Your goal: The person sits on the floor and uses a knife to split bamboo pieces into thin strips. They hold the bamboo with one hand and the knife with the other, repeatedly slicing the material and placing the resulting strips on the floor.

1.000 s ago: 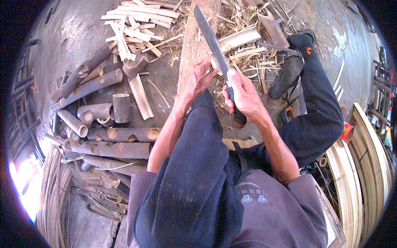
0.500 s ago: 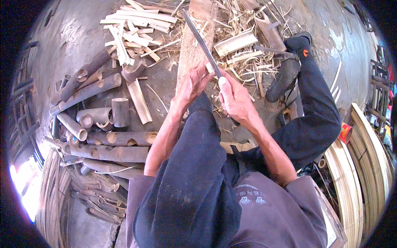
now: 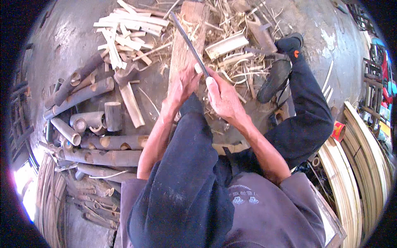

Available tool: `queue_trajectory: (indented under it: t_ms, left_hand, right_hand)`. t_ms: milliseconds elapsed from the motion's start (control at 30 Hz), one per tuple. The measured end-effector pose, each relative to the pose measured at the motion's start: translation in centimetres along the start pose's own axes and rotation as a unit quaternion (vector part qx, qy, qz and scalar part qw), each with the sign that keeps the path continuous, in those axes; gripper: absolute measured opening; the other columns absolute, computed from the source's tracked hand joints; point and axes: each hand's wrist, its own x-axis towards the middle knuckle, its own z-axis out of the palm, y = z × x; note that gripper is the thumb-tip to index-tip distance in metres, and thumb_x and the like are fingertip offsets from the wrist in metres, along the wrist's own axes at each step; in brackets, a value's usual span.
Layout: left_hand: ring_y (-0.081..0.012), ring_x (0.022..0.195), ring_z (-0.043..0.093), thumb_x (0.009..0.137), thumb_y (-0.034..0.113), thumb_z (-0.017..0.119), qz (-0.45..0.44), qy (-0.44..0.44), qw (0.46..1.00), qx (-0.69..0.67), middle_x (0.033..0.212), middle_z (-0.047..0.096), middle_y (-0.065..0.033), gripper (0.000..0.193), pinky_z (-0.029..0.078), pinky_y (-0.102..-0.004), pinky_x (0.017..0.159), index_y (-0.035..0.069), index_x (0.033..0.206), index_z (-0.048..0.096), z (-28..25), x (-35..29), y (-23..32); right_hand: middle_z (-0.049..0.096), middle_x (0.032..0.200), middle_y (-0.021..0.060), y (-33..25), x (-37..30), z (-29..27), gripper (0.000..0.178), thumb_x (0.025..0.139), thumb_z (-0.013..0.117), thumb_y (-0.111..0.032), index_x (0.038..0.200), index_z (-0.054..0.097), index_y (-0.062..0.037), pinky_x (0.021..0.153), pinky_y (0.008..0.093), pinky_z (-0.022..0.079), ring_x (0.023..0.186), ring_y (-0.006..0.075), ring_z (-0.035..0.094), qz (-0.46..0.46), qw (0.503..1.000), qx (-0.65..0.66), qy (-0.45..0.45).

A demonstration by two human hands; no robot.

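My right hand (image 3: 225,99) is closed round the handle of a long, narrow, dark-bladed knife (image 3: 187,41), thumb laid along its top. The blade slants away up to the left, over a wooden plank (image 3: 178,56). Close against the lower blade, my left hand (image 3: 184,84) is closed on a bamboo piece, whose pale end (image 3: 198,68) shows beside the knife. The rest of that piece is hidden by my fingers.
Split pale bamboo strips (image 3: 132,31) lie heaped at the far left. Beyond my right hand are curled shavings (image 3: 244,74) and a half-round bamboo trough (image 3: 226,45). Bamboo tubes (image 3: 82,97) are stacked at left; long bent slats (image 3: 343,177) stand at right.
The whole view has shifted slightly, so everything sits a little further left. Both hands keep their grips, with the knife and bamboo piece in nearly the same position to each other.
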Motion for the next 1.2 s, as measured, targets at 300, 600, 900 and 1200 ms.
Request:
queue_trajectory:
  t_ms: [300,600,900,1200]
  left_hand:
    - [-0.0442,0.119,0.048,0.085,0.016,0.065,-0.078,0.021,0.989,0.123,0.129,0.048,-0.0283,0.064,0.042,-0.0446,0.097,0.001,0.139,0.034,1.2,-1.5,-0.9]
    - [-0.0352,0.132,0.04,0.084,0.021,0.068,-0.213,0.143,0.952,0.168,0.14,0.04,-0.0251,0.075,0.031,-0.04,0.111,-0.004,0.142,0.029,-2.0,-8.9,0.1]
    - [-0.0254,0.117,0.055,0.088,0.008,0.06,-0.201,0.221,0.949,0.102,0.126,0.057,-0.0162,0.045,0.041,-0.037,0.103,0.001,0.131,0.047,-3.5,-7.3,2.3]
    - [-0.0234,0.107,0.059,0.09,0.012,0.061,-0.126,0.289,0.949,0.012,0.113,0.061,-0.0148,0.034,0.047,-0.0369,0.095,0.001,0.121,0.054,-3.7,-5.8,5.7]
  right_hand:
    - [0.055,0.067,0.0199,2.2,1.4,1.2,0.042,0.1,0.04,-0.031,0.139,0.046,-0.0158,0.061,0.0402,0.046,0.059,0.0294,0.057,-0.021,0.999,-0.009,0.037]
    - [0.055,0.066,0.0152,-0.8,-0.8,0.9,0.042,0.1,0.04,-0.029,0.139,0.045,-0.0125,0.063,0.0379,0.045,0.059,0.0273,0.055,-0.042,0.998,0.044,0.006]
    - [0.059,0.07,0.0239,0.9,0.6,0.4,0.055,0.1,0.038,-0.036,0.147,0.029,-0.0077,0.066,0.0438,0.047,0.065,0.037,0.061,-0.031,0.999,0.004,0.009]
    - [0.062,0.081,0.0275,1.3,1.1,0.0,0.059,0.099,0.037,-0.036,0.148,0.024,-0.0046,0.074,0.0444,0.048,0.078,0.0405,0.063,0.017,0.999,-0.024,-0.029]
